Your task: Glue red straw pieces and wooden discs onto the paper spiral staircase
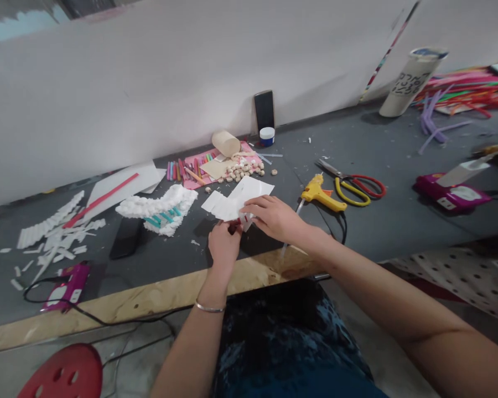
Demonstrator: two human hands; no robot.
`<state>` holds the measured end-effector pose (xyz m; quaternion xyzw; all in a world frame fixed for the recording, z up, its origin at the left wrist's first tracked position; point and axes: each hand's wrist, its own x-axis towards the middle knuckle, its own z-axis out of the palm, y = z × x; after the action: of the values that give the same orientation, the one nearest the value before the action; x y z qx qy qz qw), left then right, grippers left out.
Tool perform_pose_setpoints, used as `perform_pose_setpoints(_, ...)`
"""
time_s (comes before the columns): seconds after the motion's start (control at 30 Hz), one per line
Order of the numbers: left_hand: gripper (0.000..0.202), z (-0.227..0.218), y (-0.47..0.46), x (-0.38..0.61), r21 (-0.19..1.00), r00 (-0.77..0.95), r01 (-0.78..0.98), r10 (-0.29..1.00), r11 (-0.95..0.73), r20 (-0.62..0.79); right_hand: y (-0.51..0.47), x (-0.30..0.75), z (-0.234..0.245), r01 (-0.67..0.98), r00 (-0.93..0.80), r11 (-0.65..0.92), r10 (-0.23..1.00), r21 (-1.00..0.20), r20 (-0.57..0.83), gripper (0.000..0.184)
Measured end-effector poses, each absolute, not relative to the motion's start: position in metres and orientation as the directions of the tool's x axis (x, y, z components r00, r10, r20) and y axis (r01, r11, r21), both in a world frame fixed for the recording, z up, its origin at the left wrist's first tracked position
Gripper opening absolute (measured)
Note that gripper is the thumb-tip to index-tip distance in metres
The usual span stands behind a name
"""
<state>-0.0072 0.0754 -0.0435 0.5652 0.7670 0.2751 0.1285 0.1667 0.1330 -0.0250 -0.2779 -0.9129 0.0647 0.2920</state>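
My left hand (224, 243), with a bangle on its wrist, is closed at the near edge of a folded piece of white card (249, 193). Its thumb and fingertips pinch near a small dark red part at that edge, too small to make out. My right hand (280, 221) comes in from the right, its fingers curled over the card's near right part. To the right of it lies a yellow hot glue gun (321, 194) with a clear glue stick in its back. Left of the hands stands a fluffy white piece (160, 204) with teal strips.
Scissors (351, 185) with red and yellow handles lie beyond the glue gun. Pistachio shells (243, 170), a phone (264, 113) and a small jar (267, 136) are behind. White scraps (60, 237) and a purple power strip (68, 284) are left. Another purple power strip (450, 193) is right.
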Motion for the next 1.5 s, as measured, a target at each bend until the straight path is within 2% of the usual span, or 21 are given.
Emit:
perform_pose_setpoints(0.6,0.018,-0.044,0.077,-0.007,0.573,-0.350,0.790,0.928,0.220,0.126,0.131,0.167,-0.022,0.499,-0.682,0.827,0.559,-0.259,0.472,0.033)
perform_pose_setpoints(1.1,0.019,-0.046,0.077,-0.005,0.481,-0.363,0.843,0.915,0.242,0.176,0.130,0.167,-0.022,0.506,-0.695,0.828,0.557,-0.240,0.454,0.035)
perform_pose_setpoints(1.3,0.019,-0.047,0.077,-0.005,0.500,-0.380,0.826,0.912,0.260,0.152,0.129,0.166,-0.021,0.490,-0.686,0.829,0.557,-0.269,0.467,0.035)
perform_pose_setpoints(1.4,0.021,-0.048,0.077,-0.005,0.494,-0.377,0.830,0.914,0.260,0.153,0.126,0.168,-0.019,0.528,-0.617,0.784,0.618,-0.326,0.487,0.027)
perform_pose_setpoints(1.5,0.020,-0.049,0.077,-0.006,0.492,-0.366,0.835,0.915,0.244,0.167,0.122,0.171,-0.020,0.632,-0.512,0.659,0.750,-0.408,0.418,0.020)
